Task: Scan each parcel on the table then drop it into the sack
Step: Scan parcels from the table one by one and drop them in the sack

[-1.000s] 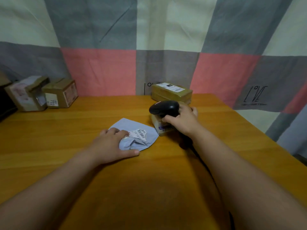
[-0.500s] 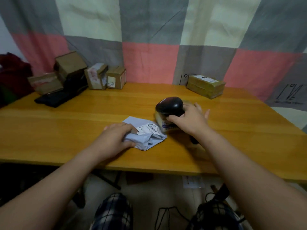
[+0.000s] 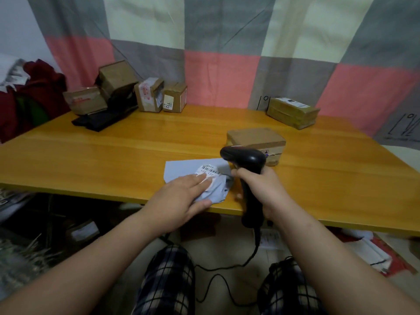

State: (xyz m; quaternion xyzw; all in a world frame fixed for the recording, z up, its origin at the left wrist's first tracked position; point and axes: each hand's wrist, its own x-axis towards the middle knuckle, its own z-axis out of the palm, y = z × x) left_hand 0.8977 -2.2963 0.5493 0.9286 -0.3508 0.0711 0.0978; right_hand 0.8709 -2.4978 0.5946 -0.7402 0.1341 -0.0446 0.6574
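The left hand is pressing straight fingers flat on a crinkled pale-blue plastic mailer, which is lying at the near edge of the glossy wooden table. The digits on its white barcode label are too blurred to read. The right hand is curling round the handle of a smooth black scanner, whose rounded head is hanging by the mailer's far right corner. A taped cardboard box at the back is showing "772".

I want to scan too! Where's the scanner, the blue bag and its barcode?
scanner [image 3: 246, 158], head view, its black top.
blue bag [image 3: 179, 172], head view, its flat left part.
barcode [image 3: 211, 170], head view, the printed stripes.
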